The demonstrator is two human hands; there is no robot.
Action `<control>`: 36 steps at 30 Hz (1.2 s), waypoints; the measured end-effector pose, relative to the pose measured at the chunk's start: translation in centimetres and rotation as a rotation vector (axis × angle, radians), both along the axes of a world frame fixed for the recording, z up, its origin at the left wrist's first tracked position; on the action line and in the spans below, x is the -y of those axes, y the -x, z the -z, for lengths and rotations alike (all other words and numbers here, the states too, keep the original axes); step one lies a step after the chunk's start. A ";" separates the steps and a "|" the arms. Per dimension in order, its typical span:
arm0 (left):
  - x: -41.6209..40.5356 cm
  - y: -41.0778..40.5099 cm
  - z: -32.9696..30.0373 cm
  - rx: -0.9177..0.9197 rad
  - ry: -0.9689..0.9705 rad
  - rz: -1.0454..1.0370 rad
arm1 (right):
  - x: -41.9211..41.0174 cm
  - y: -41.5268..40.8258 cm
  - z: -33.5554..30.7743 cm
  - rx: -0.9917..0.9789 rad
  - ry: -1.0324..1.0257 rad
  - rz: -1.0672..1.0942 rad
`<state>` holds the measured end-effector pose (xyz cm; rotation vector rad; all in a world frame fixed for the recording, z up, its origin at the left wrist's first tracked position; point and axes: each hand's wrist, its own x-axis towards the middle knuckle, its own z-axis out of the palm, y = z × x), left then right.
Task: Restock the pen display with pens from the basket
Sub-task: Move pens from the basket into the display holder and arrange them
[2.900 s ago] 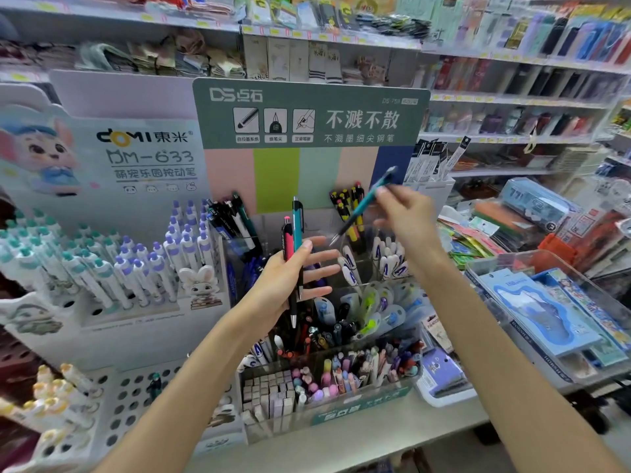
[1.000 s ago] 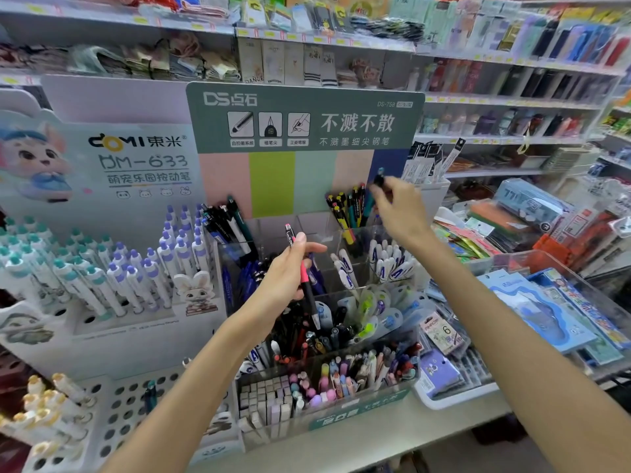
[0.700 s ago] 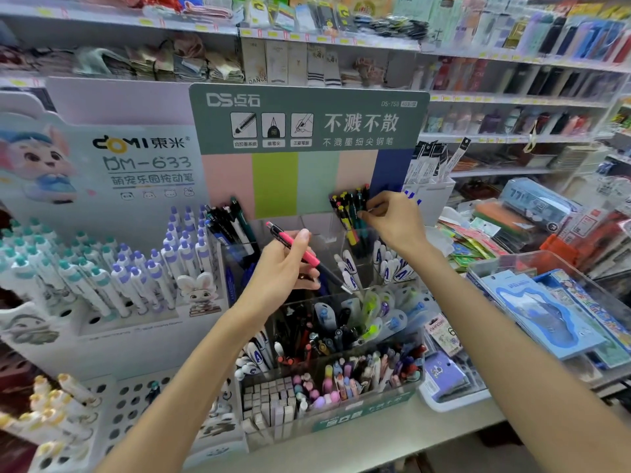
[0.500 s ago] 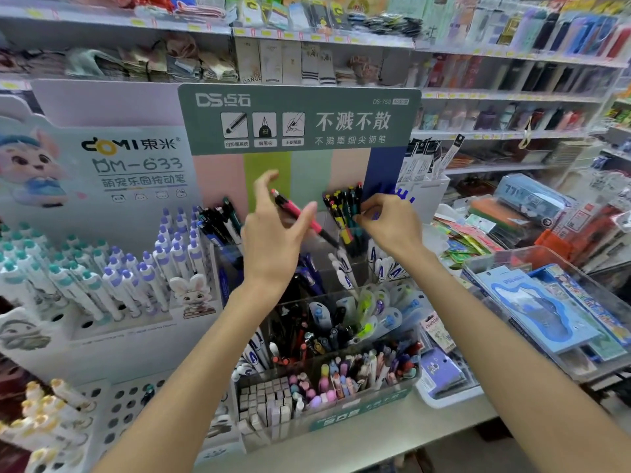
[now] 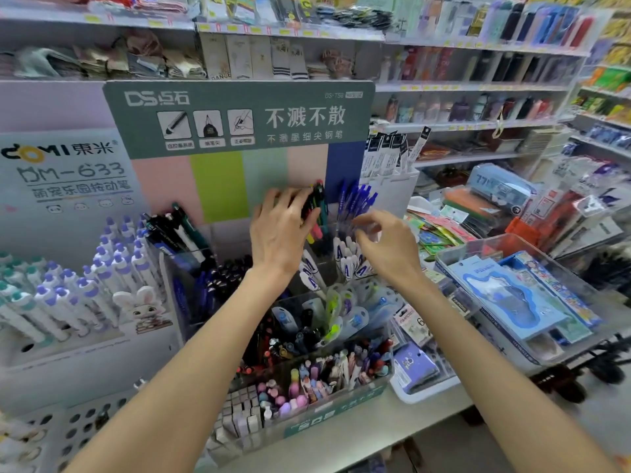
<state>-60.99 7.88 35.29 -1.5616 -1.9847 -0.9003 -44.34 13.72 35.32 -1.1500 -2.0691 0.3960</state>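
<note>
The tiered clear pen display (image 5: 336, 409) stands under a green header board (image 5: 239, 114). My left hand (image 5: 280, 233) reaches into its back row, fingers and thumb closed round a pink pen (image 5: 318, 231) that stands among the dark multicolour pens (image 5: 317, 203) in their compartment. My right hand (image 5: 387, 247) hovers just right of it with fingers loosely curled and nothing in them. It is in front of the blue pens (image 5: 356, 199) and above the white-capped pens (image 5: 345, 257).
A Domi stand of purple-capped pens (image 5: 102, 268) fills the left. At the right are a white basket (image 5: 426, 390) holding a purple pack, a clear bin (image 5: 505, 261) with blue packaged goods, and stacked stationery. Shelves run behind. The counter edge (image 5: 375, 435) is near me.
My left hand has carried the pink pen right and down into the multicolour pens' compartment. My right hand has let go of the pens there and drawn back toward me, empty.
</note>
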 end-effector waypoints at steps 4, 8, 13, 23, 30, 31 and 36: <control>0.0 0.2 1.2 -0.070 0.017 -0.028 | -0.4 -0.7 0.4 0.048 0.034 -0.019; 0.2 0.7 0.7 -0.079 0.168 0.013 | 0.1 -0.6 0.8 0.095 0.067 -0.060; 1.5 -0.3 -0.1 -0.063 0.056 0.123 | 2.3 -1.3 0.6 0.062 0.076 -0.008; 6.5 -9.6 3.9 0.224 0.504 0.622 | 12.0 -12.2 4.4 -0.143 0.259 0.477; 9.8 -21.5 7.9 0.242 0.786 0.945 | 23.4 -24.6 7.8 -0.194 0.367 0.851; 10.4 -23.2 8.0 0.241 0.795 0.975 | 24.7 -26.2 8.1 -0.211 0.366 0.898; 12.8 -31.5 9.5 0.190 0.845 1.082 | 30.7 -33.9 9.6 -0.203 0.419 1.048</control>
